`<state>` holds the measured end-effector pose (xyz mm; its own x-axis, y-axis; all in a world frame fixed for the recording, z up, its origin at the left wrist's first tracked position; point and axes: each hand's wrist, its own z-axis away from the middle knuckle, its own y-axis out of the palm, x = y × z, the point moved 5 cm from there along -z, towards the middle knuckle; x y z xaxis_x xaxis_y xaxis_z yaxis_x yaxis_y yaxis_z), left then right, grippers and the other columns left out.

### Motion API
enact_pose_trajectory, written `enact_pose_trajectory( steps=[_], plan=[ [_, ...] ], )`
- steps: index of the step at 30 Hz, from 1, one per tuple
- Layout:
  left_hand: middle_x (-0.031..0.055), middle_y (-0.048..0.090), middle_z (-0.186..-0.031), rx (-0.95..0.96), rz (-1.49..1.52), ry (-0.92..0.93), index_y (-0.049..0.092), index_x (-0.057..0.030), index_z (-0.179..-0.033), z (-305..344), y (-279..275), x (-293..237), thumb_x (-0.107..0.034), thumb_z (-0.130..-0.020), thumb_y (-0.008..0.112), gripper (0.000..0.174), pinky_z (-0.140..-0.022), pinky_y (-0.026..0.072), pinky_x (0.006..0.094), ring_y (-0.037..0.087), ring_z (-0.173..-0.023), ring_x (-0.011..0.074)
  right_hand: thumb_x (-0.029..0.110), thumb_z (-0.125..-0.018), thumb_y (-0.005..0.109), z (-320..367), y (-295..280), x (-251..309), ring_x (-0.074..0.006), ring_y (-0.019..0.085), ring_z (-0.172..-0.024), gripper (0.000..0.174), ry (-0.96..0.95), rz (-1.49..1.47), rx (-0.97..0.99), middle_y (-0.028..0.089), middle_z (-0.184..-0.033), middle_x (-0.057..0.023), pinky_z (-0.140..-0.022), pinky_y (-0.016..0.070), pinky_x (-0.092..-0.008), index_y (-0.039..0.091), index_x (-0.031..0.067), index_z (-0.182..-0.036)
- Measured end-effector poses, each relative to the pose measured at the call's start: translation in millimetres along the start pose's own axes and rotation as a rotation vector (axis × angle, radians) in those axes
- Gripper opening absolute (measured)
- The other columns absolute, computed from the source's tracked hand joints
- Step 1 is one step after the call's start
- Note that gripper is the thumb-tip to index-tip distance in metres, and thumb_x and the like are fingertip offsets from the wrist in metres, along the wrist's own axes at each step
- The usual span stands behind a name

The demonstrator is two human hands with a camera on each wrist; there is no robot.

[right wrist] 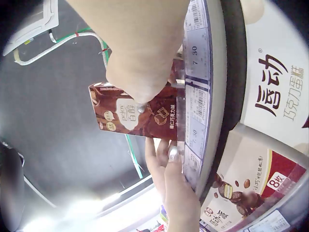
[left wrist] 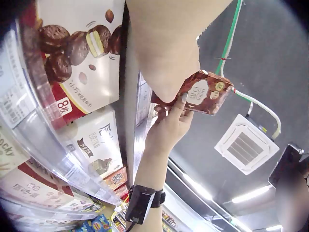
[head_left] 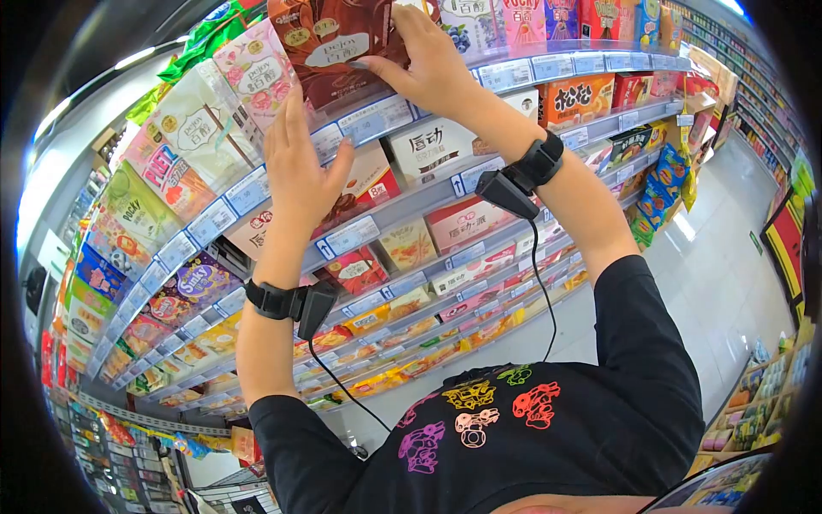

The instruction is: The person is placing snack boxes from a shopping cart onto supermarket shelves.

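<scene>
Pinching the brown box point(head_left: 332, 47) from its right, right grip point(head_left: 431, 75) neighbours relaxed left grip point(head_left: 304, 171).

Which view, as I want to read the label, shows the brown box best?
The right wrist view: the brown box shows its front large with sharp print, though sideways and partly behind the right hand. The head view cuts off the box's top; the left wrist view shows it smaller, with the left hand hiding part.

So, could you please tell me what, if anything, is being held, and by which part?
The right hand grips the brown box by its right edge in the head view.
</scene>
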<state>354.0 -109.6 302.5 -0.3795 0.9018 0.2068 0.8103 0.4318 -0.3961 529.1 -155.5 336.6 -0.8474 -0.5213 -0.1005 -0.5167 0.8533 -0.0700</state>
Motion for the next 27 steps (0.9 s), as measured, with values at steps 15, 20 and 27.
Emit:
enact_pose_trajectory(
  steps=[15, 20, 27],
  plan=[
    [0.0276, 0.034, -0.128, 0.125, -0.314, -0.089, 0.028, 0.0124, -0.129, -8.0, 11.1, -4.7, -0.036, -0.078, 0.059, 0.077, -0.095, 0.0291, 0.0456, 0.041, -0.111, 0.0401, 0.004, -0.071, 0.068, 0.2, 6.7, 0.8, -0.0112, 0.054, -0.056, 0.049, 0.16, -0.1, -0.01, 0.053, -0.091, -0.0082, -0.052, 0.0458, -0.0223, 0.05, 0.0033, -0.118],
    [0.0297, 0.027, -0.134, 0.151, -0.361, -0.139, 0.023, 0.0114, -0.132, -9.2, 13.4, -8.4, -0.034, -0.081, 0.058, 0.077, -0.098, 0.0257, 0.0458, 0.033, -0.12, 0.041, 0.002, -0.069, 0.068, 4.6, 5.2, 0.8, -0.0108, 0.054, -0.057, 0.051, 0.205, -0.131, 0.023, 0.052, -0.088, -0.0071, -0.054, 0.0466, -0.0229, 0.051, 0.0035, -0.117],
    [0.0285, 0.027, -0.135, 0.123, -0.266, -0.119, 0.021, 0.0038, -0.136, -10.4, 8.9, -13.1, -0.033, -0.079, 0.059, 0.077, -0.098, 0.0252, 0.0464, 0.034, -0.12, 0.0402, 0.001, -0.067, 0.07, 7.5, 4.1, 2.0, -0.011, 0.053, -0.06, 0.048, 0.251, -0.179, 0.005, 0.051, -0.091, -0.0064, -0.054, 0.0449, -0.0232, 0.051, 0.006, -0.11]
  ],
)
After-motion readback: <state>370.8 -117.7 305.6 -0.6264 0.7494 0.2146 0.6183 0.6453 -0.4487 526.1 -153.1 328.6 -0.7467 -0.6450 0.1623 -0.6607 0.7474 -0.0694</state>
